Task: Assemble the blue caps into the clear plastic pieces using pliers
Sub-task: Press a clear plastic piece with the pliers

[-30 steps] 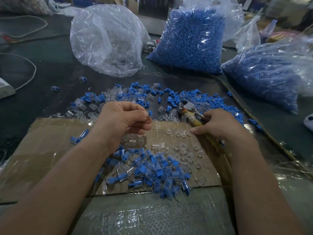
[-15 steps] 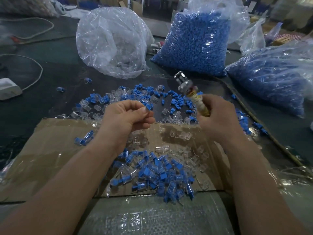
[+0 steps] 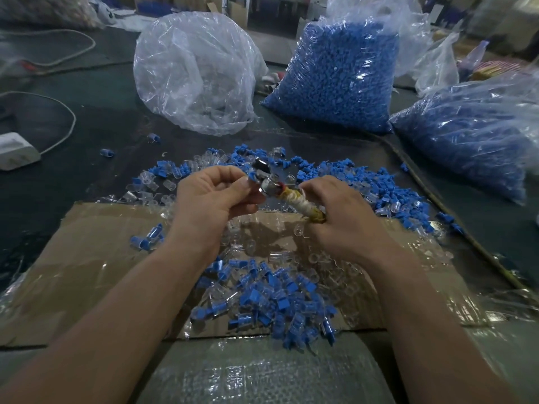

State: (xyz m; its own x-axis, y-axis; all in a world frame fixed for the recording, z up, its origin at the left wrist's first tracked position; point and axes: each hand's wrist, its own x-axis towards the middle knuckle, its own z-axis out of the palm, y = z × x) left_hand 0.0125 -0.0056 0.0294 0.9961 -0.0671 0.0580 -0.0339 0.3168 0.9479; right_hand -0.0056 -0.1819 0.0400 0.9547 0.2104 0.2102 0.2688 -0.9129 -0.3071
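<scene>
Dark table top (image 3: 87, 135) fills the view, and a flat brown cardboard sheet with glossy tape over it (image 3: 87, 258) lies on it right in front of you. At the back sit three big plastic bags: a crumpled clear bag of clear pieces (image 3: 192, 74) on the left, a tall clear bag packed with blue caps (image 3: 335, 77) in the middle, and a second bag of blue caps (image 3: 466, 141) lying on the right. A mixed scatter of loose blue plastic caps (image 3: 364, 182) and small clear plastic pieces (image 3: 145, 182) spreads across the table just past the far edge of the cardboard, behind both your hands. A heap of clear pieces with blue caps fitted (image 3: 271, 301) sits on the near part of the cardboard, between your forearms. A white power strip (image 3: 14, 151) with its cable lies far left. Your left hand (image 3: 210, 193) is raised over the cardboard with its fingers curled, thumb and forefinger pinching one small blue-capped piece (image 3: 251, 177). Your right hand (image 3: 341, 217) is wrapped round the handle of the pliers with yellowish tape-wound grips (image 3: 294, 201). The pliers' metal head points left and meets your left fingertips at the pinched piece. Jaws are blurred, so you can't tell whether they are closed on it.
</scene>
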